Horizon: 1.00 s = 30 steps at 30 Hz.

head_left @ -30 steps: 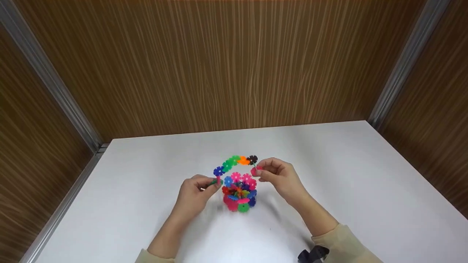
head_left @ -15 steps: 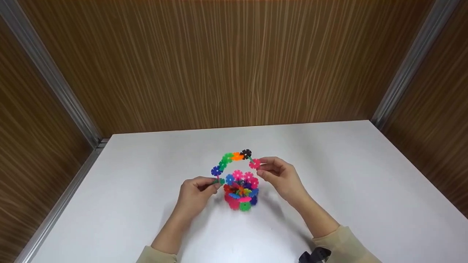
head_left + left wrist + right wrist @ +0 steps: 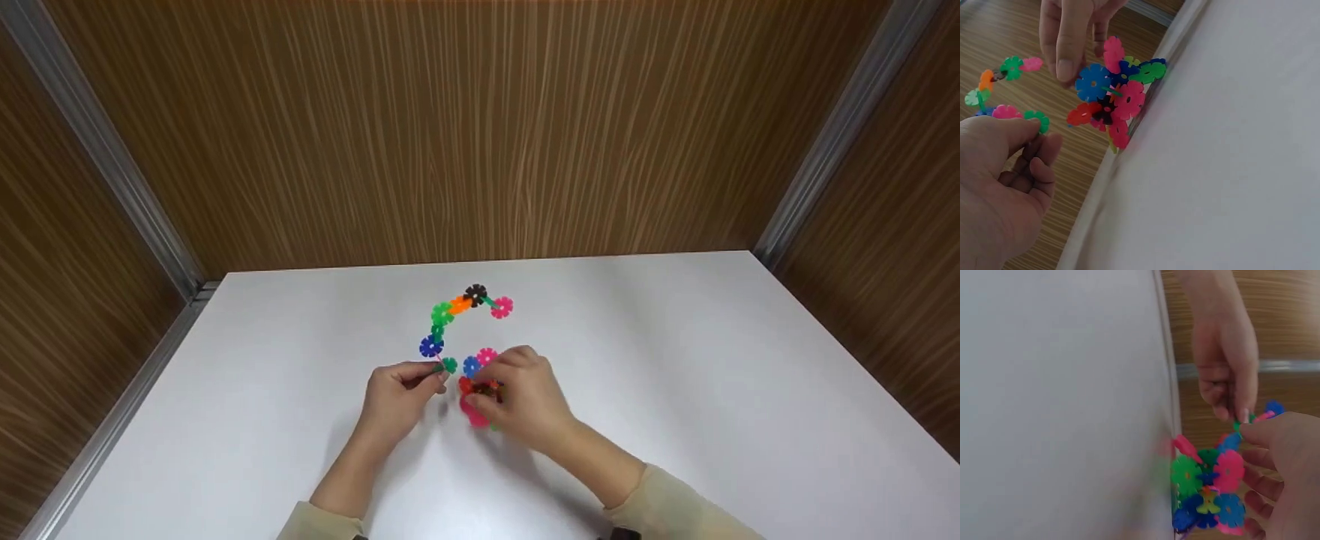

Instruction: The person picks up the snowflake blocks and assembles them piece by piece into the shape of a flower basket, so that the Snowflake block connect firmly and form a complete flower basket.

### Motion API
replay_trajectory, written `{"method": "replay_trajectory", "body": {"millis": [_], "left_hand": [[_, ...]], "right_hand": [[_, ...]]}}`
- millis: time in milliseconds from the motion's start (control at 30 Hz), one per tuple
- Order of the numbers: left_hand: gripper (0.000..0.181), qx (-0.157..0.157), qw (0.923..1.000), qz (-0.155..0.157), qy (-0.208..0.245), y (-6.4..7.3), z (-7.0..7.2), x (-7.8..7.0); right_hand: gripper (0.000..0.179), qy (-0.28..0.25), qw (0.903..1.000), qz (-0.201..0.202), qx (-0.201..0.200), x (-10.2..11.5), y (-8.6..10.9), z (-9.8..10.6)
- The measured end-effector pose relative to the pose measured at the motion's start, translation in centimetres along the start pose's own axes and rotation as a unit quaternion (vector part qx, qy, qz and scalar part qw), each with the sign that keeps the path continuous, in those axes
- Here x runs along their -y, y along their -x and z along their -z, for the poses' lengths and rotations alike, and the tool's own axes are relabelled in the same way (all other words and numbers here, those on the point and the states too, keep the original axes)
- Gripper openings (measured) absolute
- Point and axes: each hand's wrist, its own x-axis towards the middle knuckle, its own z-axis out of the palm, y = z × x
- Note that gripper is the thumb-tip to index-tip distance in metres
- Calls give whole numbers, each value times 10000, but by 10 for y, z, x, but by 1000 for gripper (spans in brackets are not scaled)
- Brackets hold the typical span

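My left hand [image 3: 394, 397] pinches the green end disc of a curved chain of flower-shaped interlocking plastic discs [image 3: 442, 313]. The chain arcs up and away, with a pink disc at its free end. Just right of it, on the white table, is a rounded cluster of the same colourful discs [image 3: 476, 412]. My right hand [image 3: 529, 394] hovers at this cluster and covers much of it in the head view. In the left wrist view, its loosely bent fingers lie beside a blue disc [image 3: 1093, 83] of the cluster; a firm grip is not visible.
The white table [image 3: 675, 337] surrounds the work. A wood-patterned panel [image 3: 480, 135] stands along its back edge, with similar panels and metal posts [image 3: 817, 135] at both sides.
My right hand has let go of the chain's pink end and moved left and down to the cluster. Held by the left hand alone, the chain now leans further left and up.
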Motion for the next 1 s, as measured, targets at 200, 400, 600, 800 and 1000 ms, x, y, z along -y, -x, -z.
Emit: {"method": "replay_trajectory", "body": {"millis": [200, 400, 600, 800, 1000], "left_hand": [[18, 110, 9999, -64, 67, -2, -6, 2], [19, 76, 9998, 67, 161, -2, -14, 3], [17, 61, 9995, 176, 249, -2, -26, 5], [13, 7, 9988, 304, 379, -1, -36, 5], [12, -54, 9977, 459, 495, 0, -39, 7]], "right_hand": [[23, 857, 9958, 285, -124, -2, -5, -12], [14, 768, 9967, 245, -57, -15, -2, -11], [20, 504, 9983, 284, 12, -32, 4, 1], [18, 524, 9942, 880, -341, -41, 4, 2], [16, 417, 9912, 1078, -647, -43, 3, -4]]}}
